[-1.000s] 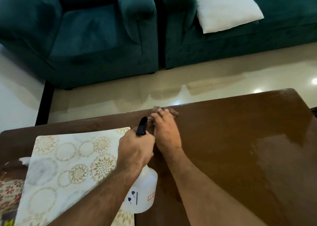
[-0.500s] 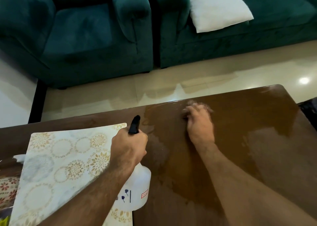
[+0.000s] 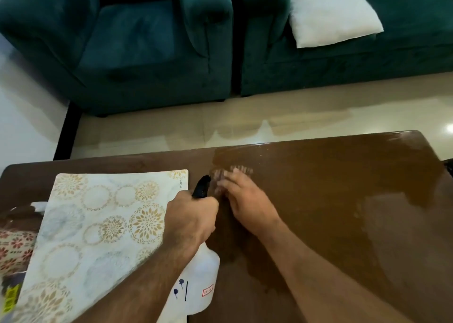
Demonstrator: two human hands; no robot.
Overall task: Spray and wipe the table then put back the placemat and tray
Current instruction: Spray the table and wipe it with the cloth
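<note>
On the left half of the brown wooden table lies a white placemat with gold floral circles. My left hand grips a white spray bottle by its neck, black nozzle pointing away from me. Just to its right, my right hand presses flat on a small brownish cloth, blurred with motion and mostly hidden under the fingers. Wet streaks shine on the wood around it. A floral tray peeks out from under the placemat's left edge.
Beyond the table's far edge is pale tiled floor, then a dark green armchair and a green sofa with a white pillow. The table's right half carries only wet sheen.
My right hand swept the cloth to the right, then back left beside the spray bottle. The left hand stayed on the bottle.
</note>
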